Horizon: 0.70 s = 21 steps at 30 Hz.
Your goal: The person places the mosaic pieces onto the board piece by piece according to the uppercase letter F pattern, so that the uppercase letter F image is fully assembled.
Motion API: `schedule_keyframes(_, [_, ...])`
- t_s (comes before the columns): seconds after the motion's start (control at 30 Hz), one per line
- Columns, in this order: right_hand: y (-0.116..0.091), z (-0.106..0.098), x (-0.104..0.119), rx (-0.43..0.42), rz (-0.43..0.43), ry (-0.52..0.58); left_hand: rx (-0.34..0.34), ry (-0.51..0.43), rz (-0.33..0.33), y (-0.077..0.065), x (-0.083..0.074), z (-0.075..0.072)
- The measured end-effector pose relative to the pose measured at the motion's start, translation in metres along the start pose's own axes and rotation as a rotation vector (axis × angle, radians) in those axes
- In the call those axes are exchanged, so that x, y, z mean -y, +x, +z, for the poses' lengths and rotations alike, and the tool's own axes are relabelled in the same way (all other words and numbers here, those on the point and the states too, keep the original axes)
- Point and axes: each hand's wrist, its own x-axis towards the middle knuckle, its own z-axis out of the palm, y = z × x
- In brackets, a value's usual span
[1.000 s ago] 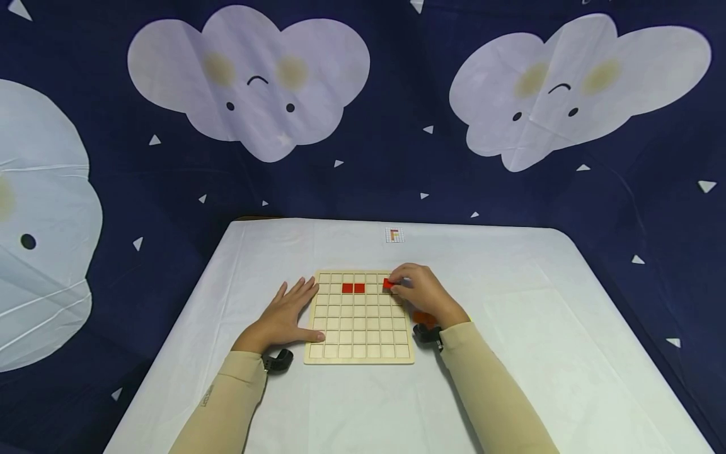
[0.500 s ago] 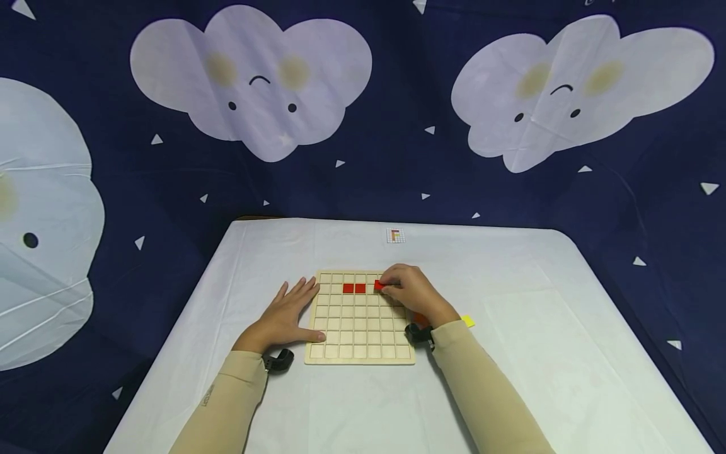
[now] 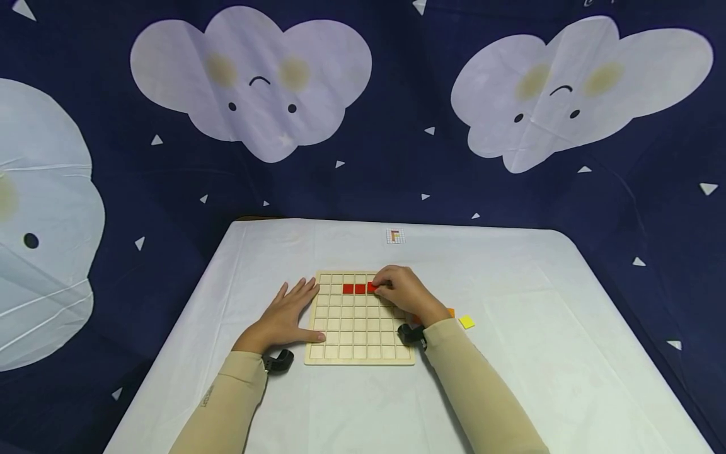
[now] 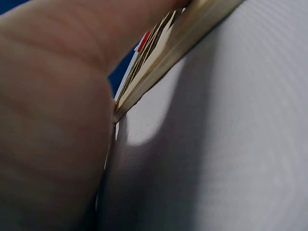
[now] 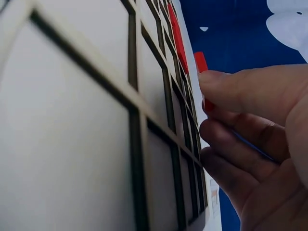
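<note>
A wooden grid board point(image 3: 360, 360) lies on the table, two red square tiles point(image 3: 354, 289) set side by side in its second row from the far edge. My right hand point(image 3: 404, 290) pinches a third red tile point(image 3: 371, 287) between thumb and fingers, just right of those two. In the right wrist view the pinched tile point(image 5: 200, 61) stands close over the grid, partly covered by the thumb. My left hand point(image 3: 283, 318) rests with spread fingers along the board's left edge, fingertips and thumb on its rim.
A small card point(image 3: 395, 236) with a coloured grid pattern lies beyond the board. Right of the board, a yellow tile point(image 3: 467, 322) and orange tiles point(image 3: 450, 312) lie on the white table point(image 3: 567, 353), the orange ones partly hidden by my right wrist. A dark blue cloud-print cloth point(image 3: 397, 94) hangs behind.
My right hand has moved left with its red tile, from the board's right side to beside the two set tiles. The yellow tile has come into view. My left hand stays put.
</note>
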Motion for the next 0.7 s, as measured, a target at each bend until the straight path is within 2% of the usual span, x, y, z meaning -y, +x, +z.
schedule_keyframes(0.47, [0.0012, 0.0056, 0.0013, 0.000, 0.029, -0.053, 0.003, -0.002, -0.003, -0.0003, 0.0003, -0.0004])
schedule_keyframes(0.7, [0.0018, 0.0060, 0.0002, -0.010, 0.010, -0.070, 0.002, -0.005, 0.000, -0.0005, -0.0004, -0.0011])
